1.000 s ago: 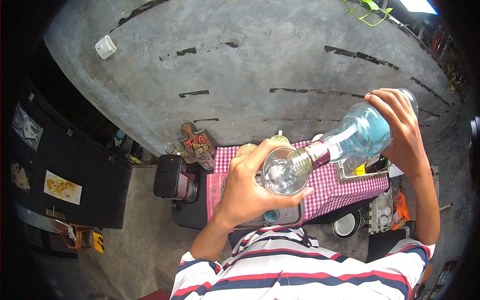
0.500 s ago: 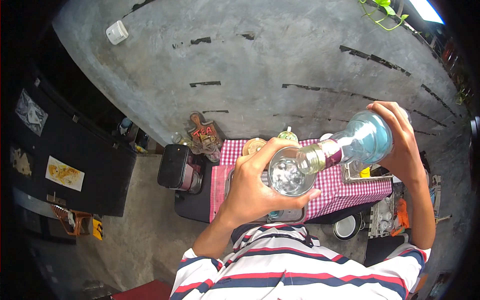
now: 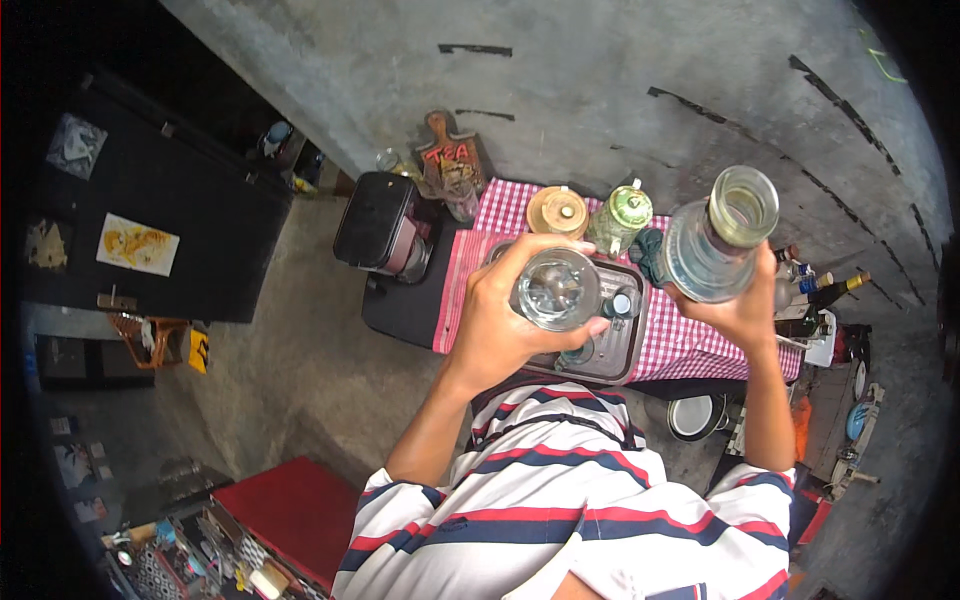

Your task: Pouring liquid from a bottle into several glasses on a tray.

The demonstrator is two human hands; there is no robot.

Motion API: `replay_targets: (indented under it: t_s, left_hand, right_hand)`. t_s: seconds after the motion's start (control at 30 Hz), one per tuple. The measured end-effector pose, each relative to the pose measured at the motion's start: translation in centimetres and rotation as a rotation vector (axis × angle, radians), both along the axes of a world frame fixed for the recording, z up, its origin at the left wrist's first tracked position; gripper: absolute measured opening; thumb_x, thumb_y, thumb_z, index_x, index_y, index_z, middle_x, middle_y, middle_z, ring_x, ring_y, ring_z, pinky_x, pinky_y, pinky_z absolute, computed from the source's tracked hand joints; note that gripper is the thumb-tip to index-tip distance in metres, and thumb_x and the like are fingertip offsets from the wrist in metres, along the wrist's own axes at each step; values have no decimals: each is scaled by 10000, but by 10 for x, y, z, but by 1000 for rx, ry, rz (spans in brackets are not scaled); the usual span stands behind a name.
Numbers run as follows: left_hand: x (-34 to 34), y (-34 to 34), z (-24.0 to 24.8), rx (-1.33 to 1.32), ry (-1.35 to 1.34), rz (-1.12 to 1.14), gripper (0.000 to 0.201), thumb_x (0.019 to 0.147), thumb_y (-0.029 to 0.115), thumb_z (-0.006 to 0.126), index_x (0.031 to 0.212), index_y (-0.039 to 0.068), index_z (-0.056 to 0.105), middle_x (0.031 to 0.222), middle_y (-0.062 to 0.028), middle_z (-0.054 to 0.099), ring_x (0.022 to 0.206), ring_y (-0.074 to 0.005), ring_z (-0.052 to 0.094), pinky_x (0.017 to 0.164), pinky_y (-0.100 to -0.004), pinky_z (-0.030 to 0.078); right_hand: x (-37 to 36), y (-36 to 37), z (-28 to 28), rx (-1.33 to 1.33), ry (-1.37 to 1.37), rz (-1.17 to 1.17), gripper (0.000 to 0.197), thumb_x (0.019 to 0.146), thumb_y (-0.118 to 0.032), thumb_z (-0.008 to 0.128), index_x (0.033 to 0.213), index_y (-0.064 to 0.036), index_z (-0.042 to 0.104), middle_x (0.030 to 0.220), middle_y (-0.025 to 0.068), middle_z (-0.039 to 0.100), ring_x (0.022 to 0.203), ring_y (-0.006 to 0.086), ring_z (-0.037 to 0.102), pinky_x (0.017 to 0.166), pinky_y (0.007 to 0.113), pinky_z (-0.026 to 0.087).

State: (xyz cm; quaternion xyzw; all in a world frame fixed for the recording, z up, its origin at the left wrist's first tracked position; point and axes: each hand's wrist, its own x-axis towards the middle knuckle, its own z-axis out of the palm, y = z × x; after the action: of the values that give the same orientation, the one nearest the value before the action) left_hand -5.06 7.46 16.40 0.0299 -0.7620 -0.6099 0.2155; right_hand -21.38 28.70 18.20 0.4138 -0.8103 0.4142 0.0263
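My left hand (image 3: 497,318) is closed around a clear drinking glass (image 3: 557,290) with clear liquid in it, its rim facing up. To the right, my right hand (image 3: 742,312) grips a wide-bottomed clear glass carafe (image 3: 700,262) low on its body. The carafe stands upright in the air with its open mouth toward me and liquid inside. Apart from each other, both vessels are held above a table. Beneath the left hand lies a dark metal tray (image 3: 632,352), partly hidden, with a small blue-capped bottle (image 3: 620,303) on it.
On the pink checked cloth (image 3: 690,335) stand a lidded tan pot (image 3: 557,213) and a green teapot (image 3: 622,215). A black coffee machine (image 3: 377,222) and wooden board (image 3: 450,150) sit at the left. Several bottles (image 3: 815,285) are at the right. A grey wall (image 3: 600,80) rises behind.
The carafe was tipped with its mouth over the glass; now it is upright and away to the right. Both hands stay closed on their vessels, and my view has tilted down.
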Motion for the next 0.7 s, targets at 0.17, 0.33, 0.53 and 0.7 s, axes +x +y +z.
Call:
replay_targets:
  t_s: [0.17,0.33,0.53,0.7]
  left_hand:
    - [29,-14,-53,63,-115,87,598,655,32,862,1174,20,567,1188,-141,663,1107,-182,620,953,-327,489]
    - [65,-27,-106,87,-202,169,560,668,22,848,1153,25,568,1267,-139,600,1152,-202,585,986,-340,460]
    - [100,-32,-143,54,-324,213,557,631,46,862,1120,36,597,1244,-117,543,1192,-253,529,1008,-366,425]
    - [107,-39,-147,83,-381,170,563,626,70,868,1128,45,616,1209,-116,515,1168,-266,529,1005,-369,420]
  right_hand:
    - [3,-63,-46,-191,-342,53,791,591,-157,880,1248,-19,463,1094,122,667,1028,199,654,933,351,509]
    - [-9,-136,-98,-254,-285,84,766,599,-189,871,1228,-11,471,1061,147,685,1004,215,668,901,351,517]
    - [-33,-207,-175,-94,-301,-65,786,575,-226,857,1239,-40,479,1064,169,683,1012,280,677,900,393,506]
    - [-49,-252,-236,-188,-448,-91,721,589,-220,854,1192,-59,493,1052,179,684,991,310,674,876,404,510]
